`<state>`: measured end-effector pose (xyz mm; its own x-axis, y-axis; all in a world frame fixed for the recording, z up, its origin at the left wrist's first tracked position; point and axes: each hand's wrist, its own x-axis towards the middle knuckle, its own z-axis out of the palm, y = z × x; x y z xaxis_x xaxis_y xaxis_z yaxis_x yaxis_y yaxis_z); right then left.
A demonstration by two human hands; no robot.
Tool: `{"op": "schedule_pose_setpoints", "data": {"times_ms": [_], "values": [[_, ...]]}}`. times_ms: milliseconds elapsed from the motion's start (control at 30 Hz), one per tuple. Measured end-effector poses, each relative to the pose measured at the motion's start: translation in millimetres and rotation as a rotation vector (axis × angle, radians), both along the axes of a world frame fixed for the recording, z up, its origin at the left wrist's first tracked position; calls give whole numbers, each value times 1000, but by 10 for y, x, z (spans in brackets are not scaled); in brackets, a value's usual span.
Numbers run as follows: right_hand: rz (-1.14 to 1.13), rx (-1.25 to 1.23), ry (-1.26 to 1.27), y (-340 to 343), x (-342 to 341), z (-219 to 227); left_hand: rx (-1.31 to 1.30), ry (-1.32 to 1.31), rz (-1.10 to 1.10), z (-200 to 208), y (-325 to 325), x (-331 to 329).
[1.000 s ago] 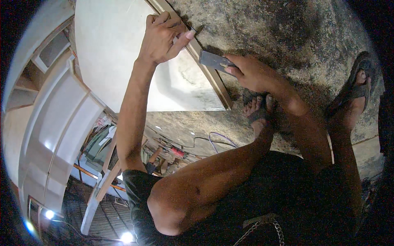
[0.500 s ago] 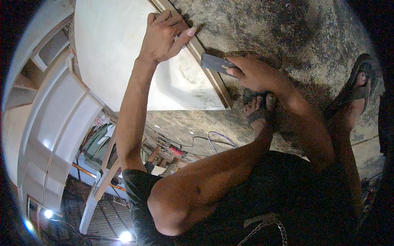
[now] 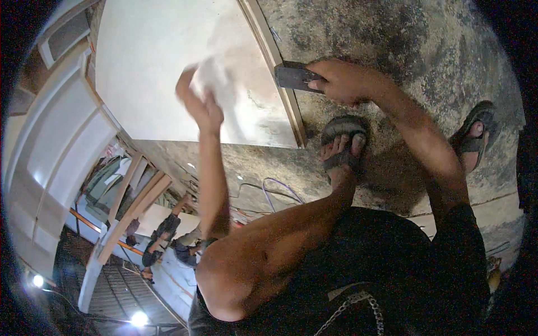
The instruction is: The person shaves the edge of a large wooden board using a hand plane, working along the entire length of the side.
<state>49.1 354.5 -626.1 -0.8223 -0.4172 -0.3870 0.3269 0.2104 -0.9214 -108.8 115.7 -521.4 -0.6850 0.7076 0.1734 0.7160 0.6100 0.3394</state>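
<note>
My left hand [image 3: 203, 111] has left the strip [image 3: 262, 36], grip too blurred! Right hand [image 3: 343, 82] clutches the dark block [image 3: 292, 77]; panel's [image 3: 154, 61] edged, remainder unclear.

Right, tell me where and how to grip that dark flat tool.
Likely best by the right end, coming from the right: the dark flat tool is oblong, its left end is at the wooden edge strip, and its right end, in the right hand, points away.

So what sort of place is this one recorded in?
Probably a workshop, perhaps for woodwork: there is a large white panel with a wooden edge strip, a dark flat block in the right hand, and a heavily stained floor.
</note>
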Motion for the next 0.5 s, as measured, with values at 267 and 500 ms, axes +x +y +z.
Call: {"op": "schedule_pose_setpoints", "data": {"times_ms": [267, 500], "values": [[88, -148, -81, -34, -189, 303, 119, -256, 1564, -691, -2152, 1057], [52, 45, -13, 83, -49, 246, 555, -303, 1682, -753, -986, 1135]]}}
